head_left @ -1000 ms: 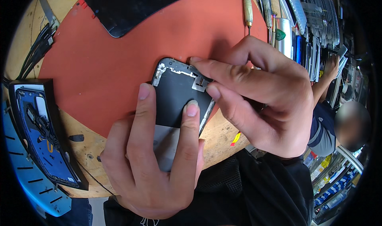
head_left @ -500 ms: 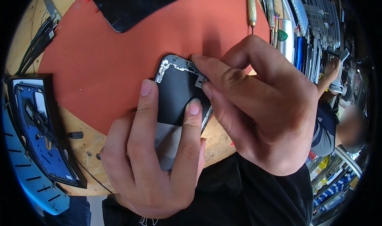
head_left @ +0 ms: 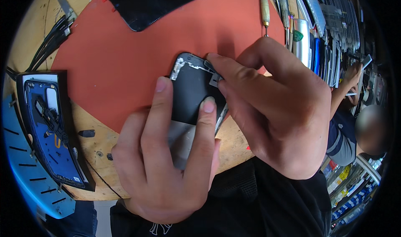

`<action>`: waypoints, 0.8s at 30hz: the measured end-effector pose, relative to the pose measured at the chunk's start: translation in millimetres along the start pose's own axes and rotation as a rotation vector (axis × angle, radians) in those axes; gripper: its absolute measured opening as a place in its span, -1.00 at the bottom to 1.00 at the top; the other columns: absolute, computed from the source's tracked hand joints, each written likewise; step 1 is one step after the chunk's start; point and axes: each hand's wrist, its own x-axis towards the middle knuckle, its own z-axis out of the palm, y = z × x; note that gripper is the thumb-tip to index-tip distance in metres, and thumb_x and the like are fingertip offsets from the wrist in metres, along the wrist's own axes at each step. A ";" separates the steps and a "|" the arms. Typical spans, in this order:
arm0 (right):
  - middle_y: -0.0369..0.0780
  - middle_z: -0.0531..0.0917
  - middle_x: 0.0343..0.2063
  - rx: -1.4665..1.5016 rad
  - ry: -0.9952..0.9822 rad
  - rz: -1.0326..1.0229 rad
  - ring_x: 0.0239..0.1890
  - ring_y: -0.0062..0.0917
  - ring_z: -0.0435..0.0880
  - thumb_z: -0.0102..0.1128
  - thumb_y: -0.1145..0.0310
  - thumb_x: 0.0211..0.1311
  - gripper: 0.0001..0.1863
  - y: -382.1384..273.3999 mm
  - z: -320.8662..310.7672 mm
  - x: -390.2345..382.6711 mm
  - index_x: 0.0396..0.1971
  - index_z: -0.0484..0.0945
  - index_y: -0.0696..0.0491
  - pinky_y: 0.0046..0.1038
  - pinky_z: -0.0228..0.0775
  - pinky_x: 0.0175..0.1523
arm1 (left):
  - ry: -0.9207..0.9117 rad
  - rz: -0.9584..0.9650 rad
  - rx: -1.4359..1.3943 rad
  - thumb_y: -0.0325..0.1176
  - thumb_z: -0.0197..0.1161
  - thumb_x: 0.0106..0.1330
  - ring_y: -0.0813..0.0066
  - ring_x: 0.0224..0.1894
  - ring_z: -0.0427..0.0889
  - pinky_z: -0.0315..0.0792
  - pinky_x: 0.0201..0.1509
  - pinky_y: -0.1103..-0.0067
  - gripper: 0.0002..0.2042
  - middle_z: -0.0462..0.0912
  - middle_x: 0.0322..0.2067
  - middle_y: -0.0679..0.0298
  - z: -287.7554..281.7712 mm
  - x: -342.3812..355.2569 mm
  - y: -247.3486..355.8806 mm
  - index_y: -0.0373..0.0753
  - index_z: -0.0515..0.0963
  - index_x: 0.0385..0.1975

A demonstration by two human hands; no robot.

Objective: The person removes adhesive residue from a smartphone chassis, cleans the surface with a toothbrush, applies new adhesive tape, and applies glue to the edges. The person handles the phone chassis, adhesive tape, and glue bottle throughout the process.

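While the left hand [head_left: 161, 166] is clamped over the phone panel [head_left: 188, 99], fingers spread on its face and left edge, the right hand [head_left: 216, 71] bears on its upper right corner with thumb and forefinger drawn close; whether these grip a small part cannot be told. The panel lies between both hands, its long axis running away from the person, far end leaning slightly right; the right hand is nearer that end. Beneath is a red mat [head_left: 125, 61] on a wooden table [head_left: 94, 147]. An open box [head_left: 64, 93] stands left, a wooden-handled tool [head_left: 265, 7] upper right. Beyond, another person's sleeve [head_left: 344, 147] is visible.
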 end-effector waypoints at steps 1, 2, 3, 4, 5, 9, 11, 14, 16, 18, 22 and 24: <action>-0.15 0.65 -0.40 0.037 0.024 0.023 -0.53 -0.42 0.69 0.52 0.68 0.07 -0.65 2.4 0.4 -2.8 -0.08 0.80 0.25 -0.43 0.43 -0.48 | 0.012 -0.001 0.006 -0.20 0.49 0.10 -0.15 0.04 0.57 0.54 0.06 0.15 -0.58 0.64 0.25 -0.23 1.5 0.0 0.0 -0.11 0.80 0.00; -0.14 0.66 -0.40 0.075 0.048 0.045 -0.53 -0.42 0.69 0.52 0.69 0.06 -0.65 1.0 2.3 -2.1 -0.08 0.81 0.25 -0.43 0.42 -0.49 | -0.002 -0.005 -0.009 -0.21 0.49 0.08 -0.15 0.04 0.57 0.55 0.05 0.15 -0.56 0.64 0.25 -0.23 0.4 -0.3 0.1 -0.11 0.81 0.01; -0.14 0.66 -0.39 0.062 0.015 0.023 -0.53 -0.42 0.69 0.52 0.70 0.06 -0.65 -0.3 0.1 -2.5 -0.08 0.81 0.26 -0.43 0.42 -0.49 | 0.009 0.006 -0.001 -0.22 0.50 0.07 -0.15 0.03 0.57 0.56 0.04 0.15 -0.55 0.64 0.26 -0.23 0.9 0.0 0.1 -0.11 0.81 0.03; -0.14 0.66 -0.39 0.084 0.032 0.022 -0.54 -0.42 0.69 0.51 0.70 0.07 -0.65 1.0 3.7 0.7 -0.08 0.81 0.26 -0.43 0.42 -0.49 | 0.004 0.009 -0.007 -0.22 0.49 0.06 -0.15 0.03 0.57 0.56 0.04 0.15 -0.53 0.64 0.25 -0.23 -0.1 0.3 -0.7 -0.11 0.81 0.05; -0.14 0.66 -0.39 0.106 0.049 0.021 -0.54 -0.42 0.69 0.51 0.70 0.07 -0.65 -0.2 1.6 2.6 -0.08 0.81 0.26 -0.43 0.42 -0.49 | 0.001 0.014 -0.006 -0.22 0.49 0.05 -0.15 0.03 0.58 0.57 0.03 0.15 -0.52 0.64 0.25 -0.23 -0.4 0.6 -1.2 -0.11 0.81 0.05; -0.12 0.66 -0.39 0.153 0.078 0.059 -0.53 -0.42 0.69 0.50 0.68 0.10 -0.66 -6.8 3.7 10.4 -0.07 0.80 0.26 -0.44 0.41 -0.49 | -0.006 0.024 0.022 -0.23 0.48 0.03 -0.16 0.02 0.59 0.58 0.02 0.15 -0.53 0.65 0.23 -0.25 -0.7 0.1 -2.9 -0.13 0.81 0.02; -0.12 0.66 -0.39 0.165 0.053 0.117 -0.53 -0.41 0.69 0.50 0.67 0.10 -0.66 -11.4 -1.4 9.6 -0.07 0.80 0.26 -0.44 0.42 -0.48 | -0.008 0.021 0.019 -0.24 0.48 0.04 -0.16 0.03 0.59 0.59 0.02 0.15 -0.55 0.65 0.23 -0.25 -0.9 0.6 -2.0 -0.14 0.81 0.01; -0.13 0.67 -0.38 0.115 0.050 0.042 -0.53 -0.40 0.69 0.49 0.67 0.10 -0.66 -6.3 -0.5 8.8 -0.07 0.81 0.25 -0.43 0.43 -0.47 | 0.001 -0.009 -0.008 -0.25 0.49 0.03 -0.18 0.06 0.59 0.59 0.02 0.16 -0.57 0.64 0.25 -0.24 -1.1 1.4 0.3 -0.14 0.81 -0.03; -0.14 0.67 -0.37 0.056 0.041 -0.038 -0.53 -0.39 0.68 0.49 0.67 0.10 -0.67 -1.5 2.2 6.5 -0.08 0.81 0.23 -0.42 0.42 -0.47 | 0.000 -0.020 -0.025 -0.26 0.49 0.02 -0.19 0.07 0.59 0.59 0.02 0.17 -0.58 0.64 0.26 -0.22 -1.2 1.2 2.0 -0.14 0.80 -0.05; -0.16 0.67 -0.36 0.044 0.051 -0.058 -0.54 -0.39 0.68 0.49 0.66 0.11 -0.68 1.9 5.0 4.8 -0.09 0.81 0.21 -0.41 0.43 -0.47 | 0.009 -0.029 -0.035 -0.28 0.50 0.00 -0.19 0.08 0.59 0.59 0.01 0.17 -0.59 0.64 0.26 -0.21 -0.9 0.8 2.8 -0.14 0.80 -0.07; -0.18 0.68 -0.35 0.033 0.055 -0.060 -0.55 -0.39 0.67 0.49 0.65 0.12 -0.71 2.4 7.1 5.8 -0.12 0.81 0.17 -0.40 0.43 -0.47 | 0.022 -0.027 -0.034 -0.31 0.52 -0.01 -0.17 0.09 0.59 0.59 0.01 0.17 -0.60 0.64 0.27 -0.21 0.7 0.0 2.3 -0.14 0.79 -0.09; -0.18 0.68 -0.35 0.048 0.051 -0.060 -0.56 -0.39 0.66 0.49 0.65 0.12 -0.72 1.8 7.0 7.0 -0.13 0.81 0.17 -0.40 0.43 -0.47 | 0.026 -0.029 -0.027 -0.32 0.52 -0.02 -0.16 0.09 0.59 0.59 0.01 0.17 -0.60 0.64 0.26 -0.20 1.4 -0.2 1.9 -0.13 0.79 -0.09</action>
